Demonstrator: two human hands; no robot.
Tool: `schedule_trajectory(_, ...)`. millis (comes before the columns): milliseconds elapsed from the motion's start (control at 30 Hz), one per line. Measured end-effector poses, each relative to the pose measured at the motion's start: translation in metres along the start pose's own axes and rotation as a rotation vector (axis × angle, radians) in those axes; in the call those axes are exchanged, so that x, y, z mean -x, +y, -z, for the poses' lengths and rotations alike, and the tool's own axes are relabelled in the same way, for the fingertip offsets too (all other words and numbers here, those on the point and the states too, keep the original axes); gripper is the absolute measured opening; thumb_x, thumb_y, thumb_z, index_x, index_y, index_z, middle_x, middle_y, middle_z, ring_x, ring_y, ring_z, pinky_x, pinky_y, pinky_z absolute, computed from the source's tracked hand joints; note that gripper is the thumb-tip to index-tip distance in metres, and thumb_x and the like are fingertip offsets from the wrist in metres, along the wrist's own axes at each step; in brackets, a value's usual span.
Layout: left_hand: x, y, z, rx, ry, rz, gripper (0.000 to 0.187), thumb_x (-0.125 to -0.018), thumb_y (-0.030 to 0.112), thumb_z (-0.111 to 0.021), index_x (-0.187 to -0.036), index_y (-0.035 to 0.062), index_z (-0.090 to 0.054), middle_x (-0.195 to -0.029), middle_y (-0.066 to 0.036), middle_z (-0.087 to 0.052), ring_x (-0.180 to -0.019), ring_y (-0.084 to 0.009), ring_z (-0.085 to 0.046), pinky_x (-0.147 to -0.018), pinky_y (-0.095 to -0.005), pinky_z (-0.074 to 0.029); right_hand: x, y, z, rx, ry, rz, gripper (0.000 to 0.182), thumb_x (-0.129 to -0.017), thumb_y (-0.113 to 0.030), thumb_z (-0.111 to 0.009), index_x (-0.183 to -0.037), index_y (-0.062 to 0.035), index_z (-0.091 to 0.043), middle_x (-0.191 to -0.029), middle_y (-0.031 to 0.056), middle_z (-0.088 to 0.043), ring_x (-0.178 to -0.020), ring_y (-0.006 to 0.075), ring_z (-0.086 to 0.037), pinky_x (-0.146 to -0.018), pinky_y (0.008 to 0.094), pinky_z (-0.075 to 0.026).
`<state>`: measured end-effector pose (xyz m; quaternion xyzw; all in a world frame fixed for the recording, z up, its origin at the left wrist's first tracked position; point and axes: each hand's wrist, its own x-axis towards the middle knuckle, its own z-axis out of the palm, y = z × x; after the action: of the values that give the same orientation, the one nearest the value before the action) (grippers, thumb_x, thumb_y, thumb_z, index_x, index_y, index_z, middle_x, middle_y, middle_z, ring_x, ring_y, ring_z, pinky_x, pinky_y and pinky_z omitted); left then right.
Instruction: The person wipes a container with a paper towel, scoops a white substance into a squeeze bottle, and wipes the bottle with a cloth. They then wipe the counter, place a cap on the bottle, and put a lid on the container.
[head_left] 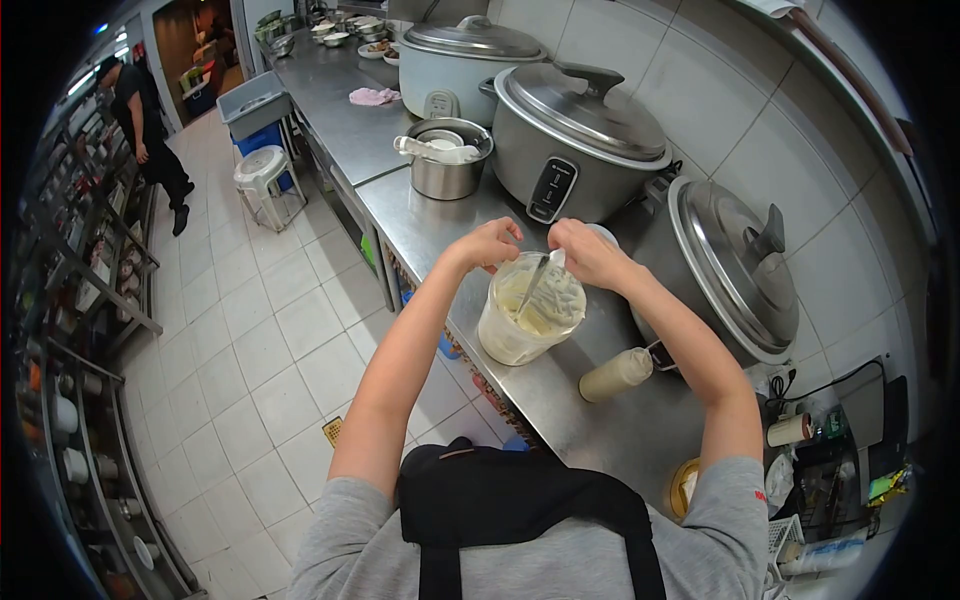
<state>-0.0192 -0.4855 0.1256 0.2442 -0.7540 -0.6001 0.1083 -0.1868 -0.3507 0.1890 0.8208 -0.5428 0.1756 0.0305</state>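
A person's hands apart, right hand [592,256] pinched around a utensil [532,286] dipping into a paste-smeared tub [503,338] on the counter [545,398], left hand [487,245] at its far rim, grip unclear, bottle [615,376] near right.

The steel table [600,430] carries three rice cookers [590,130], a metal pot [447,181], pink cloth [373,97], a plastic tub [508,338] and a squeeze bottle [616,376].

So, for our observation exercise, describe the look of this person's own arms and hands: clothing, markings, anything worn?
The left hand and right hand are ungloved, with no watch or bracelet visible. The short T-shirt sleeves are grey; the right sleeve bears a small red marking.
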Motion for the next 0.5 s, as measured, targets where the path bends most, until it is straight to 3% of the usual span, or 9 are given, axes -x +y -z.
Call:
schedule_trajectory(67,0.001,0.002,0.002,0.039,-0.040,0.000,0.041,-0.070,0.011,-0.061,-0.109,0.0070,-0.048,-0.092,-0.004,-0.063,-0.081,-0.0157,-0.059,-0.059,-0.0329,-0.052,-0.003,-0.007,0.003,0.005,-0.067,0.071,0.016,-0.066,0.000,-0.058,-0.080,-0.0042,-0.051,-0.080,0.0084,-0.051,-0.084,0.0289,-0.051,-0.072,0.0379,-0.042)
schedule_trajectory(133,0.002,0.003,0.002,0.046,-0.079,-0.015,0.043,-0.071,0.008,-0.059,-0.112,0.0072,-0.045,-0.096,-0.005,-0.063,-0.083,-0.0145,-0.059,-0.061,-0.0319,-0.052,-0.005,-0.015,0.004,0.332,-0.166,0.332,0.010,-0.068,-0.004,-0.058,-0.076,-0.0075,-0.052,-0.080,0.0050,-0.052,-0.083,0.0220,-0.052,-0.073,0.0317,-0.042)
schedule_trajectory(167,0.002,0.002,0.002,0.049,-0.078,-0.014,0.043,-0.071,0.008,-0.059,-0.112,0.0072,-0.045,-0.096,-0.005,-0.063,-0.083,-0.0145,-0.059,-0.061,-0.0319,-0.052,-0.005,-0.014,0.003,0.330,-0.168,0.333,0.010,-0.068,-0.004,-0.058,-0.076,-0.0075,-0.052,-0.080,0.0050,-0.052,-0.083,0.0220,-0.052,-0.073,0.0317,-0.042)
schedule_trajectory(233,0.001,0.000,0.004,0.049,-0.147,-0.065,0.044,-0.072,0.003,-0.055,-0.114,0.0077,-0.044,-0.099,-0.005,-0.064,-0.085,-0.0139,-0.058,-0.063,-0.0310,-0.051,-0.006,-0.010,0.001,0.564,-0.260,0.537,0.006,-0.069,-0.010,-0.058,-0.074,-0.0104,-0.054,-0.080,0.0011,-0.053,-0.083,0.0153,-0.051,-0.074,0.0277,-0.040)
schedule_trajectory(367,0.001,-0.004,0.004,0.070,-0.151,-0.104,0.044,-0.071,0.000,-0.053,-0.113,0.0079,-0.044,-0.100,-0.005,-0.064,-0.086,-0.0134,-0.058,-0.064,-0.0302,-0.051,-0.007,-0.008,-0.004,0.584,-0.231,0.655,0.006,-0.068,-0.012,-0.057,-0.071,-0.0099,-0.053,-0.075,0.0004,-0.050,-0.079,0.0152,-0.051,-0.072,0.0275,-0.041)
schedule_trajectory(500,0.003,-0.004,0.002,0.072,-0.190,-0.138,0.046,-0.073,-0.003,-0.051,-0.116,0.0101,-0.042,-0.103,-0.005,-0.065,-0.084,-0.0095,-0.056,-0.065,-0.0250,-0.046,-0.007,-0.010,-0.008,0.700,-0.396,0.633,0.004,-0.065,-0.014,-0.060,-0.066,-0.0102,-0.058,-0.072,-0.0003,-0.054,-0.077,0.0146,-0.052,-0.073,0.0265,-0.040)
